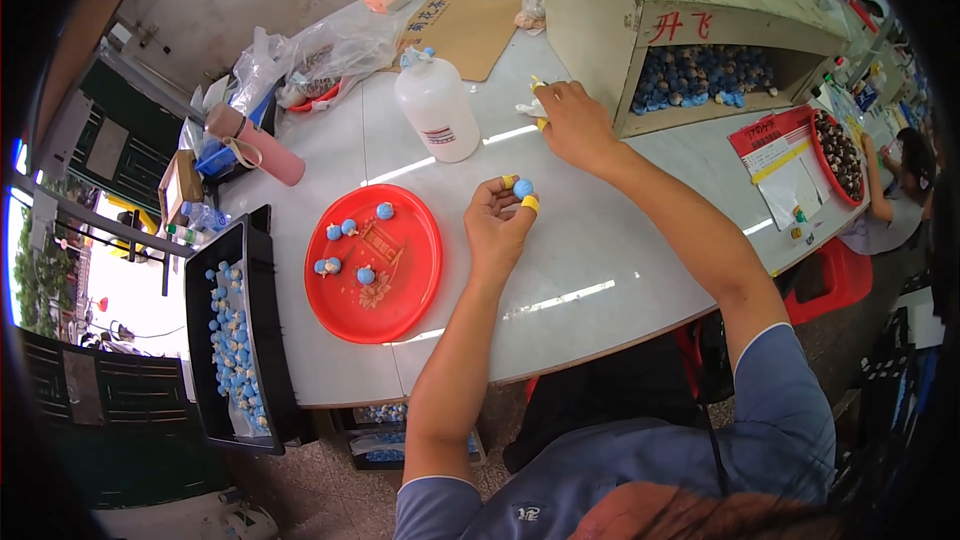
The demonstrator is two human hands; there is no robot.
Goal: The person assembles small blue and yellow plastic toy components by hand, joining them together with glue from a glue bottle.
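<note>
My left hand (495,225) is closed in a pinch on a small blue ball-shaped figure (523,188), held above the grey tabletop between yellow-covered fingertips. Farther off, my right hand (577,125) reaches down to the table with thumb and forefinger apart, both tips wrapped in yellow. By those fingertips lies a crumpled white tissue or cloth (529,111); whether they touch it is unclear. A white plastic bottle (438,110) with something blue on top stands left of that hand. Several blue-and-cream ball figures (366,275) lie in a round red tray (420,290).
A black bin (270,340) of blue figures sits at the left edge, a pink flask (255,145) beyond it. Back right, a large box (590,20) holds many blue pieces. Plastic bags (335,55) and cardboard (465,25) lie at the back. A person (905,170) sits far right.
</note>
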